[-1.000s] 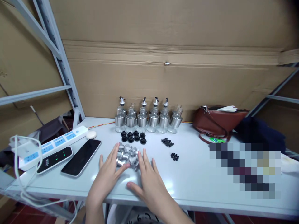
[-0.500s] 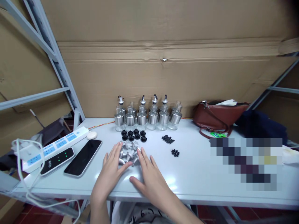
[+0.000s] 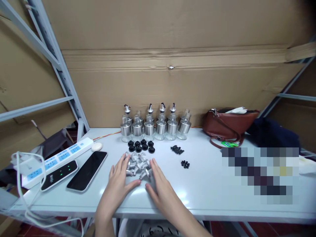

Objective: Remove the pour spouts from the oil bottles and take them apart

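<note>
Several silver pour spout pieces point(image 3: 137, 165) lie in a loose heap on the white table. My left hand point(image 3: 119, 179) rests along the heap's left side, fingers stretched out and thumb pointing inward. On the other side, my right hand point(image 3: 160, 184) has its fingers extended beside the pieces. Neither hand grips anything. Just beyond the heap sit several black stoppers point(image 3: 141, 146) in rows. Small flat black parts point(image 3: 177, 149) and a cluster of tiny black caps point(image 3: 185, 164) lie to the right. Behind stand glass bottles point(image 3: 149, 128) with metal bands, some topped with spouts.
At left are a black phone point(image 3: 87, 171), a Wi-Fi device point(image 3: 60, 175), a white power strip point(image 3: 58, 161) with cables and a round white object point(image 3: 96, 146). A brown bag point(image 3: 228, 123) and dark cloth point(image 3: 274, 133) lie at right. Cardboard point(image 3: 158, 85) stands behind; metal shelf posts point(image 3: 64, 79) flank it.
My right hand has shifted slightly right, away from my left hand, showing more of the silver pieces. A few pieces sit differently in the heap. The camera view has tilted slightly.
</note>
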`<action>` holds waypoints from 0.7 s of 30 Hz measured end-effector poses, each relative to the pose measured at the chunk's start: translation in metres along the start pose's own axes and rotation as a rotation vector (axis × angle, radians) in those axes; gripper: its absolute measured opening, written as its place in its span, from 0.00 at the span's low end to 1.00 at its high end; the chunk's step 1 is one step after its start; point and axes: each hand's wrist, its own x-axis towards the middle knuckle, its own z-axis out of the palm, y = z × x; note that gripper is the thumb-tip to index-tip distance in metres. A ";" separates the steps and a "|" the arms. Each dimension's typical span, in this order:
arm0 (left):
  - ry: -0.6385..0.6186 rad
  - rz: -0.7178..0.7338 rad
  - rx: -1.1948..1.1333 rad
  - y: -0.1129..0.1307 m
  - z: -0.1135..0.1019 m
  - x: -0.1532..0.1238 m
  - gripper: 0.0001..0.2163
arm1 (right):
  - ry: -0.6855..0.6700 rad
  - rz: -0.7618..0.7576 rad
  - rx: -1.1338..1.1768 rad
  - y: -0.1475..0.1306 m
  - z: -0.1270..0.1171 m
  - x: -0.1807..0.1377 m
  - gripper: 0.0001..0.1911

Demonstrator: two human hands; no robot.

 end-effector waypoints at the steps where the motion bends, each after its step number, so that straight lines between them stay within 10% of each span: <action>1: 0.017 0.015 -0.011 0.000 0.000 0.000 0.34 | -0.002 -0.002 0.007 0.000 0.000 0.000 0.33; 12: 0.218 0.115 -0.026 0.002 0.000 0.000 0.31 | -0.030 0.024 0.056 -0.010 -0.006 -0.004 0.41; 21: 0.067 0.062 -0.008 -0.008 0.009 -0.001 0.33 | -0.096 0.052 0.037 -0.011 -0.038 -0.012 0.43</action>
